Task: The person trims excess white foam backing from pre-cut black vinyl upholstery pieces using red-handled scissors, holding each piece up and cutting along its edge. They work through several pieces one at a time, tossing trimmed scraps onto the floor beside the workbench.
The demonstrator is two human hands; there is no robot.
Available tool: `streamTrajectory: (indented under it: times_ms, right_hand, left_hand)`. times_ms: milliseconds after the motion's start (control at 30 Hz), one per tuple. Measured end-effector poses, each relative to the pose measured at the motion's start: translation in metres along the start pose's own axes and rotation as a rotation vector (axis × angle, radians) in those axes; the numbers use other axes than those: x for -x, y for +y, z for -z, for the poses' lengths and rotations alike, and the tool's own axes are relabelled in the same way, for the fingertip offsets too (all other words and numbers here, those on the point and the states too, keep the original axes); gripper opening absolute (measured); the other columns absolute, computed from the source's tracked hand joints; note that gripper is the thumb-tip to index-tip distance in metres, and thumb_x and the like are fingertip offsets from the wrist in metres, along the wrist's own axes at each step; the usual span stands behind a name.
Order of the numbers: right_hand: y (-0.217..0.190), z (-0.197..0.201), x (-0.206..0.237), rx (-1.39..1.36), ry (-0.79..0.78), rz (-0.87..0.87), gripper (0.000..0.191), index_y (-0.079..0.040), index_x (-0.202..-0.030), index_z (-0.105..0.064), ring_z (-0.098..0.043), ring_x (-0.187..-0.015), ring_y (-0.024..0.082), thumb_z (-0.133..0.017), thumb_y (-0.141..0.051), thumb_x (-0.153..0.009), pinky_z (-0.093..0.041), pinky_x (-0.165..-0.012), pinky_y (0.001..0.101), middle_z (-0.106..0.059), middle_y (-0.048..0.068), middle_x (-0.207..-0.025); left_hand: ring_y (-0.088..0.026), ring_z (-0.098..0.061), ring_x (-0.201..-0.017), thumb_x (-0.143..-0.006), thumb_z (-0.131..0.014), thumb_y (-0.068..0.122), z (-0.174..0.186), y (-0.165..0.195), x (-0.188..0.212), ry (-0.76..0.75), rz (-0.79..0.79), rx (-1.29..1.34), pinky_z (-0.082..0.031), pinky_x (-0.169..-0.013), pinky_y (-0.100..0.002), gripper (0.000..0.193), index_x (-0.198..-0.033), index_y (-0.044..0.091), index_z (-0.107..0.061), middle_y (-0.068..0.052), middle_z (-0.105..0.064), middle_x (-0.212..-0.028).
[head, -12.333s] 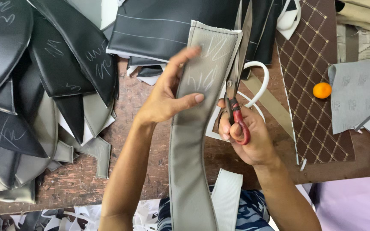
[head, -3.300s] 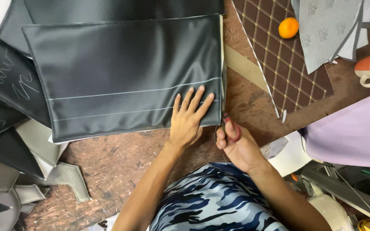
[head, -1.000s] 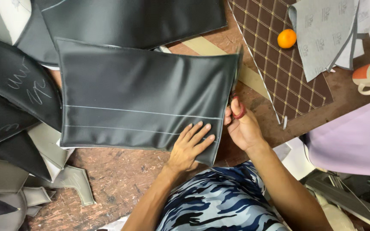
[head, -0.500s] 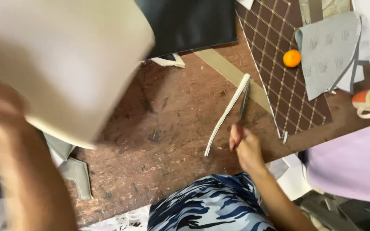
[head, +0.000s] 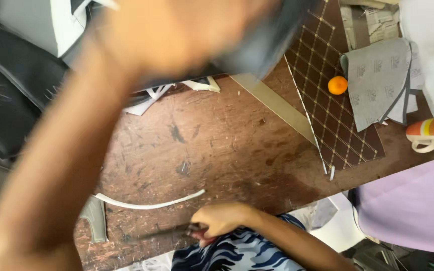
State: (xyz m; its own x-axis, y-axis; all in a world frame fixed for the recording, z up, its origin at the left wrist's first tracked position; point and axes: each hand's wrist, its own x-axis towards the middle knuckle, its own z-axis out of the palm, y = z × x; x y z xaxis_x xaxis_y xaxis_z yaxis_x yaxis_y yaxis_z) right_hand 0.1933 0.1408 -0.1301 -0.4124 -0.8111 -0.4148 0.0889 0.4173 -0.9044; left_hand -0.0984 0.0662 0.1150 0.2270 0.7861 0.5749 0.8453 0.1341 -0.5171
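My left arm sweeps across the view, close to the camera and blurred. My left hand [head: 177, 35] is at the top, apparently gripping a dark leatherette panel [head: 262, 47] that it holds up off the table. My right hand [head: 222, 220] rests at the near edge of the brown wooden table [head: 227, 145], shut on a pair of scissors [head: 161, 232] with reddish handles and blades pointing left. A thin, curved white trimmed strip [head: 146, 204] lies on the table just above the scissors.
Dark leatherette pieces [head: 11, 100] pile up at the left, with white scraps [head: 151, 95] nearby. At the right lie a brown quilted sheet [head: 337, 120], a small orange ball [head: 337, 85], a grey fabric piece [head: 377, 85], a striped mug [head: 428, 133] and lilac cloth [head: 413, 206].
My left hand lifted the dark panel off the table and swung it up across the view. The trimmed strip now lies lower left, and my right hand with the scissors dropped to the near edge.
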Motion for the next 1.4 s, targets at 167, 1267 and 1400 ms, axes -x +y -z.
streamTrajectory:
  times_ms: [167,1267,1400]
  right_hand:
    - [0.039,0.007,0.101,-0.476,0.295,-0.137,0.063,-0.002,-0.137,-0.058,-0.068,-0.094,0.012,-0.082,-0.021,-0.082,-0.057,-0.08,0.0304,-0.07,0.002,-0.104]
    - [0.082,0.055,0.128,-1.028,1.26,0.089,0.035,0.002,-0.122,-0.064,-0.055,-0.073,0.014,-0.066,-0.024,-0.098,-0.046,-0.066,0.0285,-0.057,0.004,-0.083]
    - [0.088,0.036,0.135,-1.123,1.235,0.082,0.038,0.003,-0.122,-0.063,-0.055,-0.073,0.015,-0.065,-0.027,-0.098,-0.045,-0.066,0.0293,-0.058,0.005,-0.083]
  left_hand:
    - [-0.03,-0.056,-0.136,-0.062,-0.076,0.006,-0.041,0.102,0.157,-0.312,0.599,0.469,-0.044,-0.112,-0.048,0.069,-0.13,0.007,-0.068,-0.009,-0.063,-0.144]
    - [-0.03,-0.053,-0.132,-0.099,-0.06,0.024,-0.112,0.312,0.111,1.076,2.326,1.785,-0.044,-0.113,-0.048,0.067,-0.154,0.0,-0.028,-0.018,-0.051,-0.144]
    - [-0.028,-0.062,-0.112,-0.091,-0.068,0.015,-0.146,0.288,0.085,0.994,2.458,1.764,-0.054,-0.1,-0.048,0.054,-0.136,0.002,-0.041,-0.011,-0.061,-0.122]
